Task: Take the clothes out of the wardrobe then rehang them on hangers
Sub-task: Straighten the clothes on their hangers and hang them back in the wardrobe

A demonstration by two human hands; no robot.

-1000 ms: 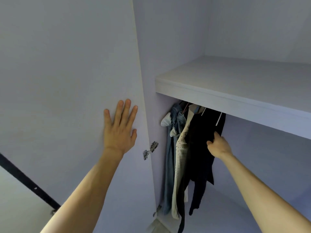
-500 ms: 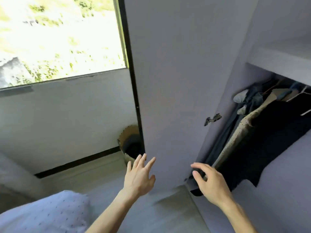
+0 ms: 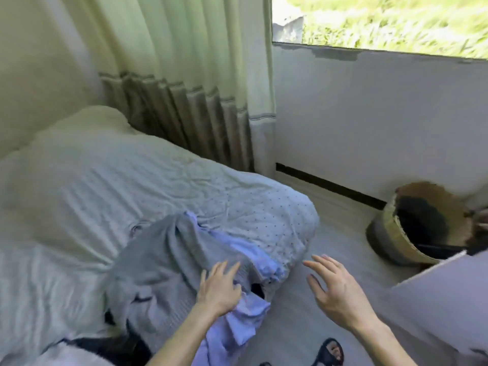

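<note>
Hands, left: I see my left hand (image 3: 219, 290) flat, fingers spread, on the grey garment (image 3: 163, 262), gripping nothing.
Hands, right: my right hand (image 3: 336, 291) is wide open and empty, over the floor (image 3: 343, 233), lower middle of the frame.
Clothes: the grey garment lies over a lilac shirt (image 3: 237, 323), both bunched at the bed's (image 3: 118, 180) near corner, lower centre.
Basket (image 3: 383, 228): on the floor, right edge.
Curtain (image 3: 184, 75): upper left, behind the bed.

left grip (image 3: 219, 289) – fingers spread, over grey garment (image 3: 163, 260) | right grip (image 3: 335, 289) – fingers spread, above floor (image 3: 332, 228) | grey garment atop lilac shirt (image 3: 237, 323), bed (image 3: 132, 180) corner | basket (image 3: 388, 233) near wall
</note>
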